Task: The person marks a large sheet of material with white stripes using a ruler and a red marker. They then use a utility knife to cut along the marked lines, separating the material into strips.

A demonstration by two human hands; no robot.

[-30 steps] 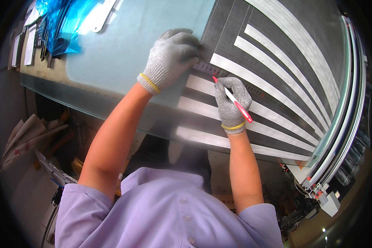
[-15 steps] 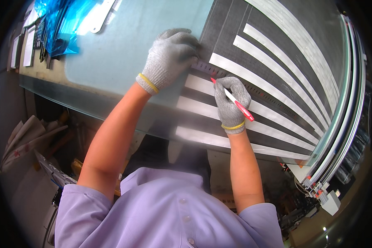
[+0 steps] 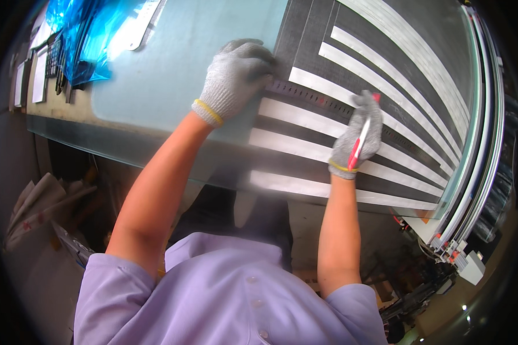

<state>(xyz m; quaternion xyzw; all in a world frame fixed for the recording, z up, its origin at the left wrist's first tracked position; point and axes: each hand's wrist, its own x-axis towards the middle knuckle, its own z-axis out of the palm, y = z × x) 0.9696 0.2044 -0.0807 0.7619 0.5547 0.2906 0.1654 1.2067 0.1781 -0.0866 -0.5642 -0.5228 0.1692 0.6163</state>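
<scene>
The fingers of the grey knitted glove on the right hand [image 3: 360, 135] are curled tight around a red and white pen [image 3: 360, 144], its tip pointing up toward a long dark metal ruler [image 3: 328, 106]. The ruler lies slantwise across a dark sheet with pale silver strips [image 3: 385, 69]. The gloved left hand [image 3: 236, 77] presses down on the ruler's near end, fingers bent together over it, at the edge of the sheet. All this rests on a pale green glass tabletop [image 3: 172, 69]. Crumpled blue plastic film [image 3: 80, 40] sits at the far left corner.
</scene>
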